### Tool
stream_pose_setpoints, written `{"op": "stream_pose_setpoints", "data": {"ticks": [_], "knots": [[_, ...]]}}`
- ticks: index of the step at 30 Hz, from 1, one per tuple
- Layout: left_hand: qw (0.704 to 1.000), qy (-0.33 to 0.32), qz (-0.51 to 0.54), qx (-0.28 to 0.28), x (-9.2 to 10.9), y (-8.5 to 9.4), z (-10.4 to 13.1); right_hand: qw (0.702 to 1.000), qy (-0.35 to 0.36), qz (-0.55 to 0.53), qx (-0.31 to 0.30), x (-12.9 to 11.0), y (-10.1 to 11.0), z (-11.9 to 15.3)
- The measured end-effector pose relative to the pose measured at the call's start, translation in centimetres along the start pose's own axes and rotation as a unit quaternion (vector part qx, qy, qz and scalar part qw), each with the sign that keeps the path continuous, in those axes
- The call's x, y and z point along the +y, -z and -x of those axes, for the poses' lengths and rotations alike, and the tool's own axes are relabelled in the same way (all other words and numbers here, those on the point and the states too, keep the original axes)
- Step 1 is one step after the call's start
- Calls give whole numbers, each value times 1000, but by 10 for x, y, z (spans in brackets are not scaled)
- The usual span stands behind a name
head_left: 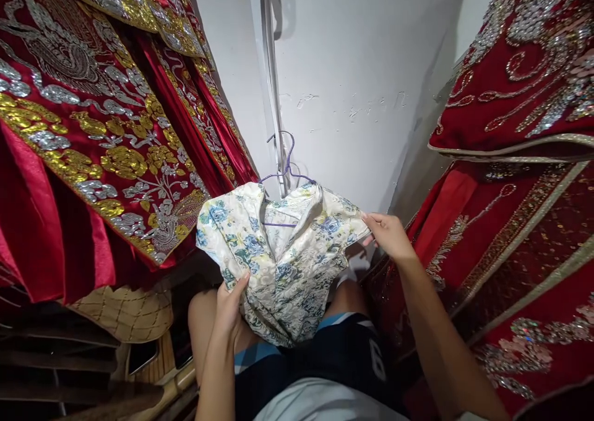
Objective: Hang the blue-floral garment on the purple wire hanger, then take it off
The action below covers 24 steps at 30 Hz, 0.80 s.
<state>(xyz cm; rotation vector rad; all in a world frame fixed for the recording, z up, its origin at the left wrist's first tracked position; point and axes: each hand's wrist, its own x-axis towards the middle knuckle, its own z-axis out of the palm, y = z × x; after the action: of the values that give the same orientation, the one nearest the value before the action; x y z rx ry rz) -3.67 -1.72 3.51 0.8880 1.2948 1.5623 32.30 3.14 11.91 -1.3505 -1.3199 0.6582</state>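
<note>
A cream short-sleeved blouse (297,272) with blue flowers hangs on a thin purple hanger (288,161) in front of my lap. Its V-shaped neckline faces up, and the hanger's lower bar shows inside the collar. My left hand (229,303) grips the blouse's side on the left, thumb on top and the fingers mostly hidden behind the cloth. At the right, my right hand (387,232) pinches the end of the sleeve and holds it out sideways. The hanger's hook lies close to a narrow metal strip; whether it catches on it I cannot tell.
Red garments with gold and silver embroidery (125,155) hang at the left. More red beaded garments (524,130) hang at the right. A white wall (352,68) with a metal strip (271,68) stands ahead. A wooden chair with a padded cushion (130,312) is at lower left.
</note>
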Motion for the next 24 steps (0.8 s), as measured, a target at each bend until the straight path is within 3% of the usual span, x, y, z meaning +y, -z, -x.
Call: {"op": "stream_pose_setpoints", "data": {"ticks": [3, 5, 7, 8, 9, 11, 13, 16, 17, 19, 21, 22, 23, 24], "knots": [[1000, -3, 11, -10, -9, -7, 1, 990, -10, -108, 86, 29, -24, 12], [1000, -1, 13, 4, -16, -12, 2, 972, -1, -152, 179, 44, -54, 32], [999, 2, 15, 32, -23, -17, 3, 961, -27, -159, 224, 52, -89, 56], [999, 5, 15, 41, -26, -20, 3, 967, -47, -164, 189, 52, -106, 67], [999, 9, 15, 43, -28, -22, 4, 976, -56, -176, 115, 50, -122, 76], [999, 14, 21, 24, -30, -26, 7, 975, -58, -179, -115, 43, -148, 85], [999, 14, 35, -1, -29, -29, 11, 955, -39, -156, -248, 34, -165, 86], [999, -1, 39, -13, -29, -28, 14, 957, -3, -147, -251, 25, -175, 82], [999, -25, 23, 9, -29, -27, 15, 958, -2, -160, -237, 24, -175, 83], [985, -132, -26, 110, -30, -24, 18, 956, -25, -199, -216, 23, -171, 87], [926, -289, -86, 229, -32, -23, 22, 950, -53, -230, -205, 22, -164, 94], [889, -361, -115, 258, -33, -25, 24, 947, -58, -236, -209, 22, -161, 97], [863, -414, -148, 250, -34, -28, 26, 946, -55, -233, -219, 20, -157, 100], [852, -445, -186, 203, -35, -32, 28, 945, -48, -227, -230, 18, -154, 101]]}}
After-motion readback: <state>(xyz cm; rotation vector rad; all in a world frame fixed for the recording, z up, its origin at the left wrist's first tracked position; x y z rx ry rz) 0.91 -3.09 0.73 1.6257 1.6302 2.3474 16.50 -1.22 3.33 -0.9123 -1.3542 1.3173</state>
